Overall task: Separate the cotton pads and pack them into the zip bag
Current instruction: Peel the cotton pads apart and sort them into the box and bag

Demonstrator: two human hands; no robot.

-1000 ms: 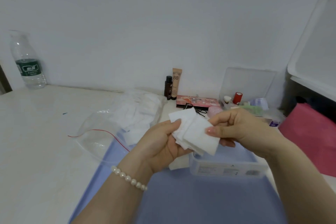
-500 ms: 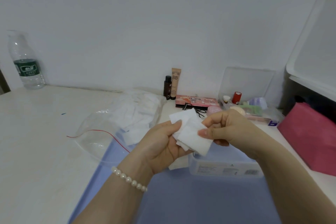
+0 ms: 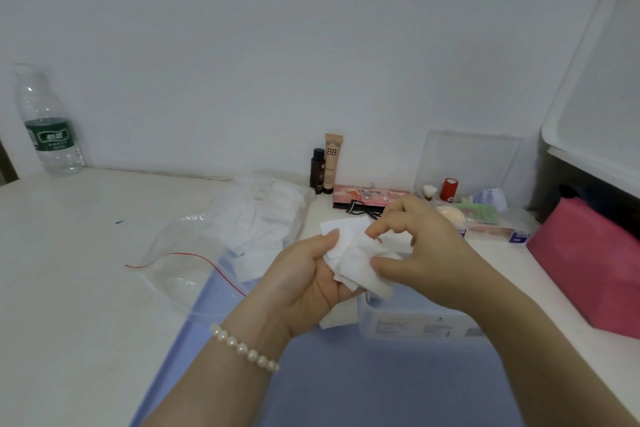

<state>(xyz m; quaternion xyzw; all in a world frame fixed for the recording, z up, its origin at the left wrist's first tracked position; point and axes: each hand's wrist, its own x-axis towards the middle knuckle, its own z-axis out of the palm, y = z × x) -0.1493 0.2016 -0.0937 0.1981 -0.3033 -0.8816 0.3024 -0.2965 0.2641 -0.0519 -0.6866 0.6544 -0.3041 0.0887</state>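
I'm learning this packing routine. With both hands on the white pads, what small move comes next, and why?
Probably peel the top pad free: the right hand pinches one white square cotton pad off the stack gripped by the left hand, and the clear red-zip bag lies open alongside.

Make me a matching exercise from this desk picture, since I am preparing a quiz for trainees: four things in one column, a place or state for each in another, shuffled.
Things:
1. water bottle
2. zip bag
3. cotton pads
4. BB tube

Places or states:
A. held between the left hand and the right hand
B. lying open on the table, white pads inside
C. upright at the far left by the wall
D. upright beside a small dark bottle

Pairs: 1-C, 2-B, 3-A, 4-D
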